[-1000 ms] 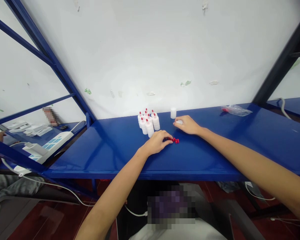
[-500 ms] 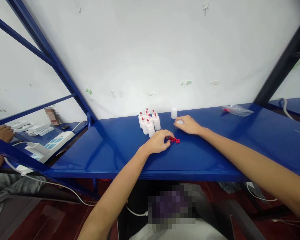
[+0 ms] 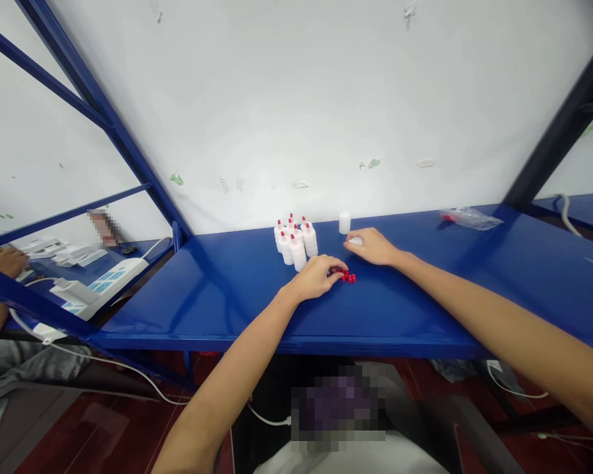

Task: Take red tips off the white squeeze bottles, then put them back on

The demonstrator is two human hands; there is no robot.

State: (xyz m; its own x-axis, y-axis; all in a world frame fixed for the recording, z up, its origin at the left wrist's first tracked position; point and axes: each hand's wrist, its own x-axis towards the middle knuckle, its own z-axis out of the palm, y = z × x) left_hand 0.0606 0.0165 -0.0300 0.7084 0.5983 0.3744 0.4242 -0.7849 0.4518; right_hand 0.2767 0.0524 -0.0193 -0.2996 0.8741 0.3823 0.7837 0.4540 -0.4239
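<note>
My left hand (image 3: pixel 319 276) rests on the table beside a small pile of red caps (image 3: pixel 350 278). Its thumb and forefinger are pinched together at the pile's left edge, on a red cap that the fingertips mostly cover. My right hand (image 3: pixel 374 247) is closed around a white bottle (image 3: pixel 356 241), of which only a rounded part shows between the fingers. Just behind it stands another white bottle (image 3: pixel 344 223) with no red tip visible. To the left, several white bottles with red tips (image 3: pixel 297 251) stand upright in a close group, near my left hand.
A clear plastic bag (image 3: pixel 472 218) with something red inside lies at the back right of the blue table (image 3: pixel 217 289). On the left, past the blue frame post, are a power strip (image 3: pixel 111 280), white papers or boxes (image 3: pixel 72 253) and another person's hand (image 3: pixel 6 262).
My left thumb and forefinger have closed together at the red caps, the hand shifting slightly to the right. My right hand and its white bottle stay nearly where they were.
</note>
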